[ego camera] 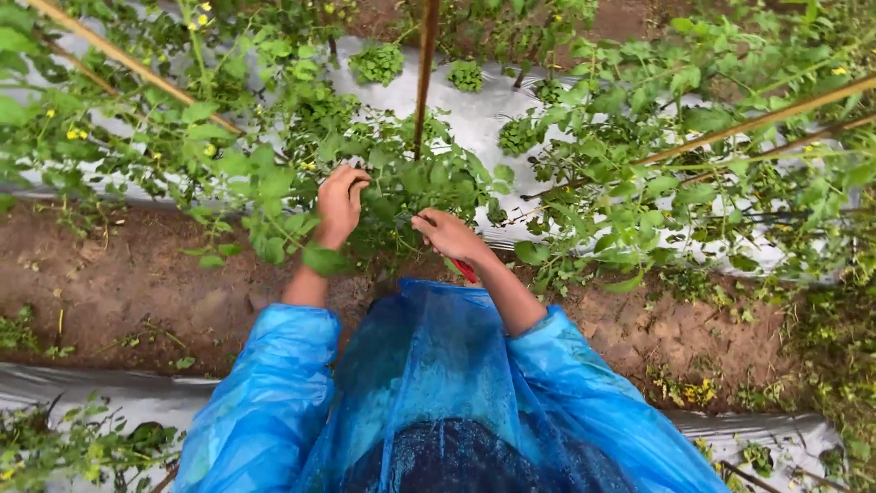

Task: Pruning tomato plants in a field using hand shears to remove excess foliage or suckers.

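Left hand point(339, 203) curled shut on leafy plant stem point(301, 219). Right hand point(447, 234) closed round red-handled tool point(464, 268), probably pruning shears, blades hidden among leaves beside wooden stake point(423, 73).

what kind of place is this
Most likely an outdoor vegetable plot, perhaps tomatoes: leafy plants with yellow flowers tied to bamboo stakes, silver plastic mulch over the beds, and a bare soil furrow between them.
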